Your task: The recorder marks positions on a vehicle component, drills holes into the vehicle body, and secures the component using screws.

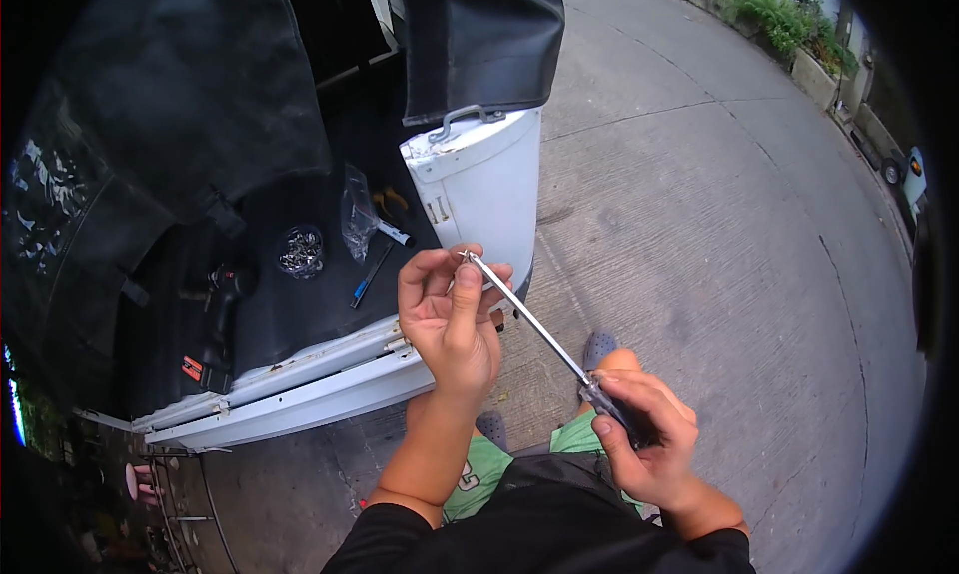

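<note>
A long screwdriver [534,324] slants up and leftward in front of me, its bright shaft bare between my hands. My right hand [654,434] is closed around its dark handle, low on the right. The thumb and fingers of my left hand [455,319] pinch a small pointed metal screw [464,255] at the screwdriver's tip. The fingers partly hide where the tip and the screw meet. Behind my left hand stands the white corner panel [489,189] of a vehicle.
On the black vehicle bed lie a cordless drill [228,294], a tub of small metal pieces [302,251], a clear plastic bag [357,214], and a blue-ended tool [370,279]. A white tailgate edge [300,414] runs below them. A black cover [484,44] hangs above the corner panel.
</note>
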`<state>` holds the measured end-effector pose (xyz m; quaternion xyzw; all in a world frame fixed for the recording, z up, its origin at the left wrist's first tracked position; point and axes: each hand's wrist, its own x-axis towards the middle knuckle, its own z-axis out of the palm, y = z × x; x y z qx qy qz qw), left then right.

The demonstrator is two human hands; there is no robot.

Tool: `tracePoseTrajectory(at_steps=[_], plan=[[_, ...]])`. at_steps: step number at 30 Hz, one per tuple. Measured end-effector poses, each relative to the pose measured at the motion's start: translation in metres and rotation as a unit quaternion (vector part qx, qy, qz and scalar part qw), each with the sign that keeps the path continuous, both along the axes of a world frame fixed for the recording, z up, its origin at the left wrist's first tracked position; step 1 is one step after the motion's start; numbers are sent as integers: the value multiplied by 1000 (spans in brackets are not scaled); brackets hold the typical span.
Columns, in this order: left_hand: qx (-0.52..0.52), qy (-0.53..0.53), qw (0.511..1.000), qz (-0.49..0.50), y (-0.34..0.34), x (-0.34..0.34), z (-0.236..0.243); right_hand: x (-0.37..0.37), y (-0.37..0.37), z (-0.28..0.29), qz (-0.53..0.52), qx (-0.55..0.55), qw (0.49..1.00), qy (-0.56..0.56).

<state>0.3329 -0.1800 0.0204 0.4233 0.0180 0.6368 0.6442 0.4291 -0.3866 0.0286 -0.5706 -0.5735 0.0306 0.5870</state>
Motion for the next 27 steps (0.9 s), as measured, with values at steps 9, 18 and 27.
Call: tracePoseTrajectory(at_steps=[9,18,27], plan=[[-10,-18,997,-70,10,-6,9,9,-2,29,-54,30,991,-121],[-60,-34,993,-98,5,-7,6,4,1,17,-61,41,987,-143],[32,-5,999,-40,14,-7,3,-5,-13,20,61,-92,950,292]])
